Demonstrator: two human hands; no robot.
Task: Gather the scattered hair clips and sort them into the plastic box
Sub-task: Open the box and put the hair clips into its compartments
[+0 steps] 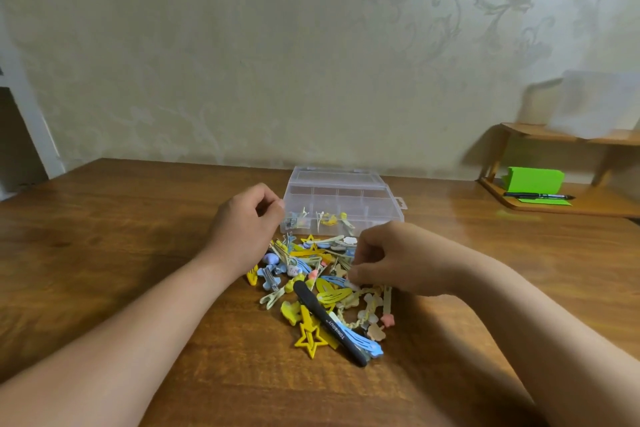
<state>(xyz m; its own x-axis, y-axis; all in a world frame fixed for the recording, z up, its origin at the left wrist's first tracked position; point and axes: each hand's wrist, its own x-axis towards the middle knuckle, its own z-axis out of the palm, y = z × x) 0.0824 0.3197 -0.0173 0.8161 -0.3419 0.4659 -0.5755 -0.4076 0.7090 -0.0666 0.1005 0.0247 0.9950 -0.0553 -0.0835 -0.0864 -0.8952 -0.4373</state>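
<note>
Sorting hair clips heaped just before plastic box | right hand pinches pale clip from heap | left hand curled at box's near corner, contents unclear, likely dropping one in.

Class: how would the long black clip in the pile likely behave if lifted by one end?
The long black clip looks straight and solid: probably stiff. Its smooth rounded body may slip or roll. Lifting might disturb the blue clip beside it.

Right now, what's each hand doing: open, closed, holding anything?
Left hand: fingers curled beside the plastic box; holding anything, cannot tell.
Right hand: pinches a pale clip in the pile.
</note>
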